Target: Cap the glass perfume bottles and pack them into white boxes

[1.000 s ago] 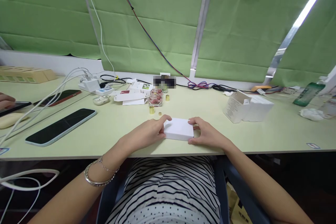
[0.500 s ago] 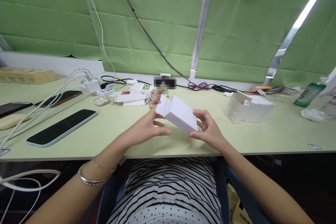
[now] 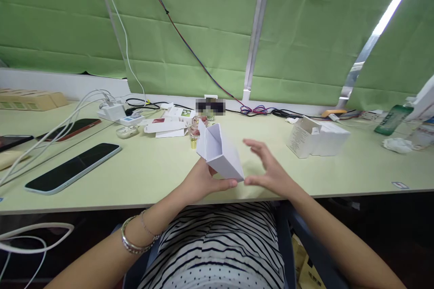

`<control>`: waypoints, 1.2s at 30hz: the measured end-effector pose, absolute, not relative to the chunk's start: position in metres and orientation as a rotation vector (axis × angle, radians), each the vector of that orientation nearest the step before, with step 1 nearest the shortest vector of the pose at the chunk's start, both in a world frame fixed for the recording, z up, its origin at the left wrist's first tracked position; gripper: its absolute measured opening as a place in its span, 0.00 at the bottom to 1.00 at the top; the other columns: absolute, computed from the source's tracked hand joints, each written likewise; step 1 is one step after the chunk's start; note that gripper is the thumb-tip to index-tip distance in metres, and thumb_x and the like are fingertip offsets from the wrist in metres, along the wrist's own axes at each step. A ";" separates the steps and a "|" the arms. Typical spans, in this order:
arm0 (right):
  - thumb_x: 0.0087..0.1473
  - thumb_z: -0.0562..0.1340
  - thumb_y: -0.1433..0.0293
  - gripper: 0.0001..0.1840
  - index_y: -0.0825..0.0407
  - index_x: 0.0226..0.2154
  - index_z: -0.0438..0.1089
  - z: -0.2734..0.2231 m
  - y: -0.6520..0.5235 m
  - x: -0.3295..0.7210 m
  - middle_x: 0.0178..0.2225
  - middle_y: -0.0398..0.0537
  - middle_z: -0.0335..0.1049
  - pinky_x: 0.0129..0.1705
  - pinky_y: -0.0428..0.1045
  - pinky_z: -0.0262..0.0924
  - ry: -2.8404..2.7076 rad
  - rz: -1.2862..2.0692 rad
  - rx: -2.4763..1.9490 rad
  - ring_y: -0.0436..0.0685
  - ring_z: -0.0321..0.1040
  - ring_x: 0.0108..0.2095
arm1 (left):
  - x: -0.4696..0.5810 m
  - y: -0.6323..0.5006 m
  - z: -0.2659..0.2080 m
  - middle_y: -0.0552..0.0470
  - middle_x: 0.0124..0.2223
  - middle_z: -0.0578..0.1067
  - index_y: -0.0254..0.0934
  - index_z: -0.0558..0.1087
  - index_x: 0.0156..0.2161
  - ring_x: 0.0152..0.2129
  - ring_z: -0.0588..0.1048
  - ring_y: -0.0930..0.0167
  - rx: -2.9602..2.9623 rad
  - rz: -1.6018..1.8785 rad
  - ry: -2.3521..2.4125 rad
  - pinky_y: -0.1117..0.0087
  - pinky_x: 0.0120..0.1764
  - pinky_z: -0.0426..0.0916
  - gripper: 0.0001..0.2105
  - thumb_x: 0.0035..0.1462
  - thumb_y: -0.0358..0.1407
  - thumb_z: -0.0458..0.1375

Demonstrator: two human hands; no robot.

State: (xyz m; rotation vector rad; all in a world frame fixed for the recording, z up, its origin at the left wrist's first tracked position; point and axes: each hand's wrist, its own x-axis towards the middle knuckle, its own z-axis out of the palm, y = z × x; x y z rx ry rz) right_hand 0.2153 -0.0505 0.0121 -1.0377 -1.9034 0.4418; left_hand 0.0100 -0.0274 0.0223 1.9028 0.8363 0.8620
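Left hand [image 3: 203, 183] has the grip, thumb laid along the near lower edge of a small white cardboard box [image 3: 228, 160], the other fingers mostly hidden beneath it. Right hand [image 3: 267, 169] stands wide, fingers and thumb in a loose, slightly blurred C just beside the box; whether that thumb tip touches the near corner is too close to call!

And the box: tilted, mid-scene by the near edge of the pale yellow-green table [image 3: 162, 167], its open mouth up and towards the far left, a white card flap [image 3: 201, 143] folded out there. Thin walls like these probably want a light hold, pressure kept to the stiff edges, with no squeeze across the mouth where they could buckle. A right-hand touch low, away from the opening, should steady the tilt, and fingers clear of the flap would spare its crease.

Just past the mouth, on the far side, sits a shiny gold cylindrical cap [image 3: 193, 143] beside a clear container with reddish contents [image 3: 194, 132]. Farther left, flattened white card packaging [image 3: 166, 127]; nearer, a black-screened phone in a pale blue case [image 3: 73, 168]. Well apart on the right, a larger white printed carton [image 3: 318, 139].
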 end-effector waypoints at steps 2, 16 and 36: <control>0.46 0.62 0.56 0.33 0.47 0.52 0.51 0.020 -0.045 0.240 0.55 0.54 0.53 0.58 0.60 0.46 -1.745 0.046 -1.197 0.61 0.50 0.57 | 0.010 -0.026 0.023 0.44 0.47 0.72 0.38 0.61 0.51 0.44 0.70 0.59 1.876 0.889 0.864 0.61 0.42 0.68 0.32 0.39 0.42 0.64; 0.47 0.56 0.65 0.32 0.57 0.53 0.46 0.013 -0.023 0.344 0.47 0.66 0.56 0.41 0.63 0.58 -1.303 -0.416 -1.902 0.72 0.60 0.46 | 0.010 -0.025 0.028 0.43 0.47 0.71 0.37 0.58 0.52 0.44 0.70 0.59 1.854 0.872 0.905 0.60 0.42 0.68 0.35 0.37 0.41 0.65; 0.50 0.54 0.78 0.17 0.52 0.45 0.60 0.025 -0.063 0.223 0.40 0.54 0.59 0.33 0.51 0.67 -2.250 -0.563 -1.314 0.56 0.63 0.36 | 0.010 -0.048 0.033 0.49 0.42 0.74 0.39 0.68 0.41 0.40 0.72 0.61 1.852 0.808 0.513 0.60 0.41 0.68 0.21 0.38 0.36 0.65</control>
